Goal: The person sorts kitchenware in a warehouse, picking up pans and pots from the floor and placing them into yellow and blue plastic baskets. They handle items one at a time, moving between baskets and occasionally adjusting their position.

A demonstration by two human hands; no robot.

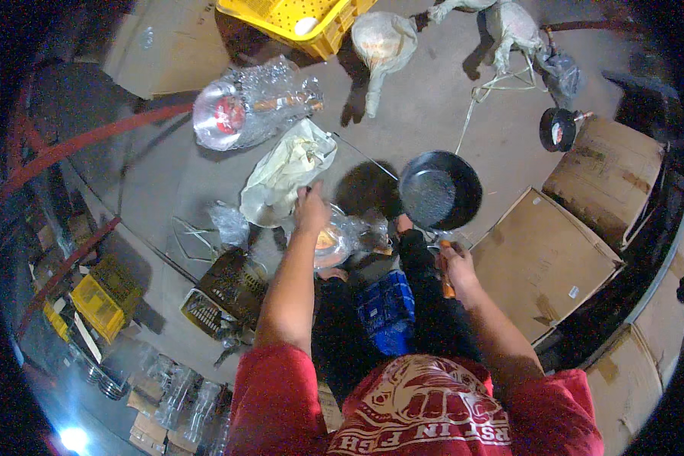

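Observation:
My right hand (459, 267) is closed round the orange-brown handle of a dark frying pan (441, 190), which is held out beyond my feet, its inside facing up. My left hand (311, 210) is closed at the near edge of a pale, crumpled wrapping bag (290, 171). The bag lies over a round shape that I cannot make out. Just below that hand sits another pan in clear plastic (334, 242), near my left foot. Beyond the bag lies a bubble-wrapped pan (254, 110) with a red label and a brown handle.
Ahead are a yellow crate (311, 42) and several pale wrapped pans, one a round wrapped pan (384, 45). At right stands a cardboard box (543, 262) with a small black pan (558, 129) beyond it. A blue crate (387, 304) is between my legs; a brown basket (228, 292) is at left.

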